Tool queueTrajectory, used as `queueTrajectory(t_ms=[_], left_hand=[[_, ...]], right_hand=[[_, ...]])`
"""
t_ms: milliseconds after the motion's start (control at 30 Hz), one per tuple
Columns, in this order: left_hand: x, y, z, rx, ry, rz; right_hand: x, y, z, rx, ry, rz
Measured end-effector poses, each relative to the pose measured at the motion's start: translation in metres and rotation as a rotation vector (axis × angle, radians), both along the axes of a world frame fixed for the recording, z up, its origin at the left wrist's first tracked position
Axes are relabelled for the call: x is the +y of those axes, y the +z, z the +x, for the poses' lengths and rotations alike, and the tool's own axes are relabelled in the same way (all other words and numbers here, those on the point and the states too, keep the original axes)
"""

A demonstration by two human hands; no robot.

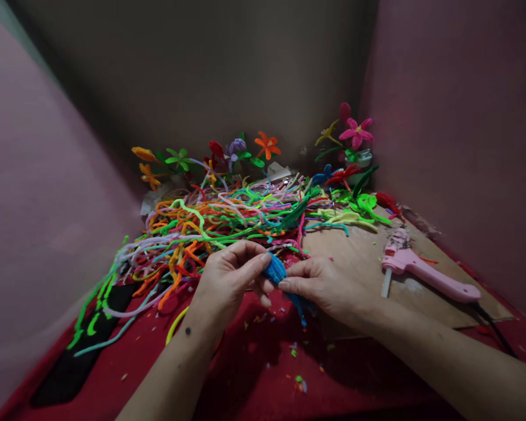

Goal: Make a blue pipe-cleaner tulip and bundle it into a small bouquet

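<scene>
A bundle of blue pipe cleaners [274, 270] is pinched between my two hands, just above the red cloth. The fingertips of my left hand [232, 270] close on its upper left end. On its lower right side, my right hand [318, 285] grips it between thumb and forefinger. Blue ends of the bundle hang down below the right fingers, and part of it is hidden behind them. Right behind my hands lies a large heap of loose, many-coloured pipe cleaners [219, 210].
A pink glue gun [433, 275] with a glue stick rests on a cardboard sheet [359, 310] at right. Pipe-cleaner flowers [356, 133] stand along the back wall. A black flat strip [70, 374] lies at left. Small coloured scraps [298, 380] dot the red cloth [245, 362].
</scene>
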State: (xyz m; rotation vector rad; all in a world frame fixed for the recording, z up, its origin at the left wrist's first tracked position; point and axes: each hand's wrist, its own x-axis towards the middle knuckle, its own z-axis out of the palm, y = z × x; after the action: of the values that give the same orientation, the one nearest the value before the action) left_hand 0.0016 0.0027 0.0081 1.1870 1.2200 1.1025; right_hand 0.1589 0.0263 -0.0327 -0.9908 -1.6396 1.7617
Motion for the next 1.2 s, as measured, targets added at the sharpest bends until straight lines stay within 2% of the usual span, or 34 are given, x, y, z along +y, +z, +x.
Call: queueTrajectory(t_ms=[433,733,1000,1200], left_hand=[[-0.0011,-0.002,0.0001,0.028,-0.021,-0.017],[-0.0005,-0.0024,-0.0004,0.049,-0.027,-0.028],[0.0039,-0.0023,-0.005,0.19,-0.015,0.06],[0.0043,-0.0026,-0.0059,0.131,-0.016,0.027]], right_hand=[[0.0027,0.0011,0.0023,0.005,0.049,-0.089],[0.0024,0.0006,0.0042,-0.034,0.042,-0.015],[0.0023,-0.0047,0.0021,-0.012,0.016,-0.072],[0.0044,-0.0062,0.0024,-0.012,0.013,-0.083]])
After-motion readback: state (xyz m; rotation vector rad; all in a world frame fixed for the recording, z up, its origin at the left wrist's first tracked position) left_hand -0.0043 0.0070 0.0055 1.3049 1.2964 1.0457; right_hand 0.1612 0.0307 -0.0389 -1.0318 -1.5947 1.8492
